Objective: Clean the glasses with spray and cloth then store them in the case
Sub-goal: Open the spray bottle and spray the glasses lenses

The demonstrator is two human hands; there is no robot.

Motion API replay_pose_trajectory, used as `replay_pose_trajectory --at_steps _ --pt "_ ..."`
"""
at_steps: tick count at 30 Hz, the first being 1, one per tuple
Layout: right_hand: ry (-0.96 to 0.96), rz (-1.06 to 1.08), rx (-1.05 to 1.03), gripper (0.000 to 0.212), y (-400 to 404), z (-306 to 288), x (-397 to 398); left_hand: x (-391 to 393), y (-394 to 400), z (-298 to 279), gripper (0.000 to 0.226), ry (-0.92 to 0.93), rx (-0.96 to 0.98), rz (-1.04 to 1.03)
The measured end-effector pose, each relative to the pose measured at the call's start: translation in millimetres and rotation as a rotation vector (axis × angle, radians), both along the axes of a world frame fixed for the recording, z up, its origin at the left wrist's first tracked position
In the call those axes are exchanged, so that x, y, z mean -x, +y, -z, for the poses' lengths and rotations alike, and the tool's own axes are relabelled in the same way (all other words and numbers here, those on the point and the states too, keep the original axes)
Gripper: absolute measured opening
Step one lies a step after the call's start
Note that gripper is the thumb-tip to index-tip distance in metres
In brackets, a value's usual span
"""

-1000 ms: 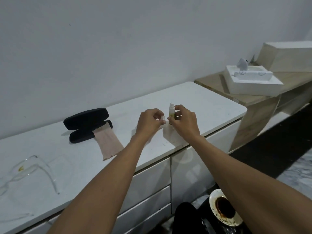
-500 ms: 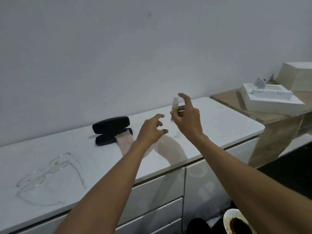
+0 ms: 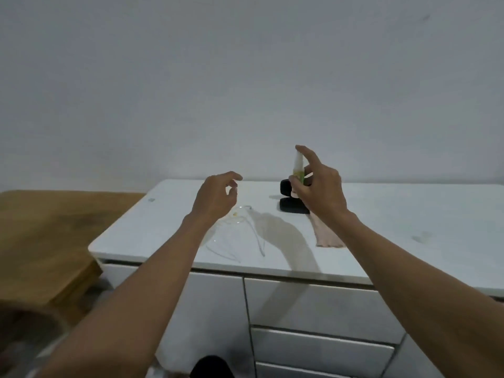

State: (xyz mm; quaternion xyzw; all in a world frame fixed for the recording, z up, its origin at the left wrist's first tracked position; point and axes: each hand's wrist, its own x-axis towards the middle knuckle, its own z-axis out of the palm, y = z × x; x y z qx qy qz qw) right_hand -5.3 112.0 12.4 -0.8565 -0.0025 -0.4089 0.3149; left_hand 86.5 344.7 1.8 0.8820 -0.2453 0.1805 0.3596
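Note:
My right hand point(image 3: 319, 189) holds a small white spray bottle point(image 3: 297, 166) with a green label upright, index finger on its top. My left hand point(image 3: 216, 197) hovers with its fingers apart and nothing in it, just above the clear-framed glasses point(image 3: 240, 233), which lie with arms unfolded on the white cabinet top point(image 3: 395, 227). Behind my right hand sits the black glasses case point(image 3: 290, 205), open and partly hidden. A pale pink cloth point(image 3: 326, 233) hangs out of the case toward the cabinet's front edge.
A wooden surface point(image 3: 46, 227) stands lower at the left of the cabinet. Drawers point(image 3: 313, 304) fill the cabinet's front below. A small smudge point(image 3: 421, 237) marks the top at the right. A plain wall rises behind.
The view has swung left, so the glasses now lie under my left hand. My left hand let go of the bottle's cap area and opened; my right hand raised the bottle.

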Motion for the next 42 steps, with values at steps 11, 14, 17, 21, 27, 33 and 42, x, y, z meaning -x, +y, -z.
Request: replay_pose_trajectory --at_steps 11,14,17,21,27,33,42 --pt "0.098 -0.140 0.045 0.063 64 33 -33 21 109 62 0.038 -0.043 -0.119 -0.038" --pt "0.126 -0.135 0.046 0.063 65 37 -33 16 105 74 0.030 -0.097 -0.083 -0.017" --pt "0.133 -0.117 0.030 0.061 62 40 -32 10 98 82 0.023 -0.161 -0.059 -0.027" --pt "0.128 -0.088 -0.009 0.060 52 41 -31 5 86 86 0.019 -0.249 0.031 -0.038" --pt "0.139 -0.052 -0.048 0.060 39 43 -25 -1 67 74 0.016 -0.085 0.322 -0.141" --pt "0.191 -0.036 -0.081 0.058 31 47 -18 -4 54 50 0.014 0.181 0.727 -0.191" --pt "0.122 -0.145 -0.082 0.058 55 44 -21 -6 42 19 0.014 0.220 0.887 -0.186"
